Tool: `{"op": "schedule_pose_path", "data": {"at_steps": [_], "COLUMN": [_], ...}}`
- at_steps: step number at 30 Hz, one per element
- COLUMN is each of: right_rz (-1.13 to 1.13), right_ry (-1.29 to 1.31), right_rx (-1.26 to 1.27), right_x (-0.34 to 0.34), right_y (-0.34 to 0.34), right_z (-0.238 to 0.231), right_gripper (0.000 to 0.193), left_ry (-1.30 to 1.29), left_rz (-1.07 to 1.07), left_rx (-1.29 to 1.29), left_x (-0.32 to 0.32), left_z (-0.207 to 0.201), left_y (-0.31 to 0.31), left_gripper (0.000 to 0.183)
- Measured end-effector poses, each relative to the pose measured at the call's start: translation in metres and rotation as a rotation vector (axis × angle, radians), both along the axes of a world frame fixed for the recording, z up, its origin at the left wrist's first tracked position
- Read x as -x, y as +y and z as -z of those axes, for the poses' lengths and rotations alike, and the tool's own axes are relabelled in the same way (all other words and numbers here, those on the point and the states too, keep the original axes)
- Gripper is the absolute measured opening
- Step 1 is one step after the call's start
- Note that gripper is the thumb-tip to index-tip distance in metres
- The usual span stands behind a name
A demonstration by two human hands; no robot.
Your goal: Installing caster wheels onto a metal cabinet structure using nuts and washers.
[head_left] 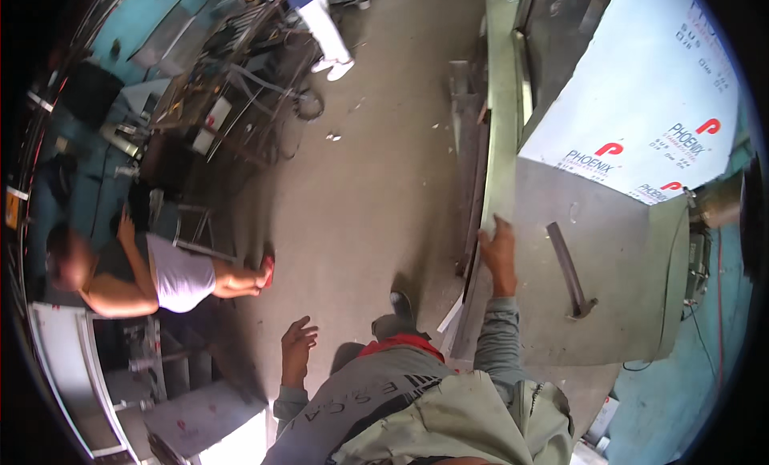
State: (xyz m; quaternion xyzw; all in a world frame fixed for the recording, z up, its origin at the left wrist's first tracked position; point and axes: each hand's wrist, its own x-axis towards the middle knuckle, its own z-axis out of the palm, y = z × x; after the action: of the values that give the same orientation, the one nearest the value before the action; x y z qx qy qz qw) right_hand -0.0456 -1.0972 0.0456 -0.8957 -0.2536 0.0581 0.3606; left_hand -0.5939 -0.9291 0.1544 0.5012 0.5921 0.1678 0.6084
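Note:
My right hand (500,257) is at the left edge of the workbench, with its thumb and forefinger apart and nothing visible in its grasp. Whether its fingertips touch the bench edge, I cannot tell. A hammer (565,261) lies on the grey metal bench top (617,321) to the right of that hand, its head toward me. Beyond the hammer, a large sheet (641,88) with white printed film rests over the bench. Down at my left side, my left hand (297,346) hangs in the air, fingers loosely bent and apart, holding nothing.
Long metal strips (468,144) stand along the bench's left side. A seated person (152,273) is at the left, and another person (320,24) stands far off beside a cluttered metal rack (240,80). A cylindrical machine part (717,205) juts in at the right.

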Motion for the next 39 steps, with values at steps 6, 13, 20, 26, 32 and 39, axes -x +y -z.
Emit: {"op": "schedule_pose_path", "data": {"at_steps": [6, 13, 20, 26, 32, 39], "right_rz": [-0.061, 0.055, 0.203, 0.380, 0.463, 0.352], "right_ry": [0.325, 0.155, 0.115, 0.171, 0.307, -0.028], "right_rx": [-0.260, -0.122, -0.097, -0.009, -0.064, -0.110], "right_x": [0.029, 0.004, -0.064, -0.143, -0.311, -0.580], "right_y": [0.109, 0.246, 0.385, 0.434, 0.499, 0.646], "right_z": [-0.053, -0.072, -0.117, -0.090, -0.036, -0.114], "right_gripper": [0.047, 0.036, 0.035, 0.038, 0.038, 0.037], "left_ry": [-0.168, -0.232, -0.134, -0.201, -0.198, -0.139], "left_rz": [0.235, 0.528, 0.644, 0.656, 0.686, 0.856], "left_rx": [0.116, 0.093, 0.069, 0.027, 0.122, 0.165], "left_x": [-0.099, -0.238, -0.371, -0.525, -0.702, -0.924], "left_z": [0.013, 0.038, -0.015, -0.019, 0.030, 0.042], "left_y": [0.203, 0.423, 0.653, 0.779, 0.842, 0.902], "left_gripper": [0.050, 0.050, 0.049, 0.044, 0.041, 0.040]}}
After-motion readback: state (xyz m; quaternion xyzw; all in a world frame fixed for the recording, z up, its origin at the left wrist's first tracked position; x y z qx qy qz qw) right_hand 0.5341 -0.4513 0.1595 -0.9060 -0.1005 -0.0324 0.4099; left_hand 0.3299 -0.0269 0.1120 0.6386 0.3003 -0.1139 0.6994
